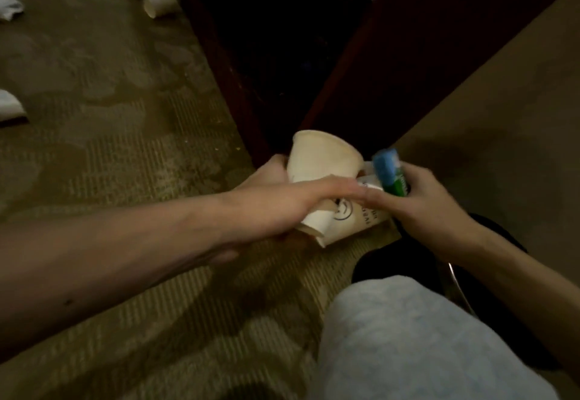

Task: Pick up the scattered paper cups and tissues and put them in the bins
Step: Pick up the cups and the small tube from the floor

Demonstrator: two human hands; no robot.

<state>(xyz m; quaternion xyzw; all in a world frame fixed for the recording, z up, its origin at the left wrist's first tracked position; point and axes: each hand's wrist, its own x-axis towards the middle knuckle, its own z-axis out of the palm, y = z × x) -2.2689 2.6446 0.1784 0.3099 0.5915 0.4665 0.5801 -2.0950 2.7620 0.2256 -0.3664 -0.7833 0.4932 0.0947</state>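
My left hand (276, 201) holds two cream paper cups over the carpet: a plain cup (320, 157) with its mouth pointing away, and below it a printed cup (351, 220) lying sideways. Its fingers wrap across both. My right hand (420, 201) grips a blue and green packet (389, 173) and touches the printed cup's side. Another paper cup (158, 3) lies on its side at the far left by the furniture. White tissues (9, 5) and a second white scrap (11, 107) lie at the left edge.
Dark red-brown wooden furniture (226, 69) with a black gap runs up the middle. A beige wall or panel (502, 110) rises on the right. My knee in light trousers (423, 343) fills the lower right, beside a black chair base (408, 258).
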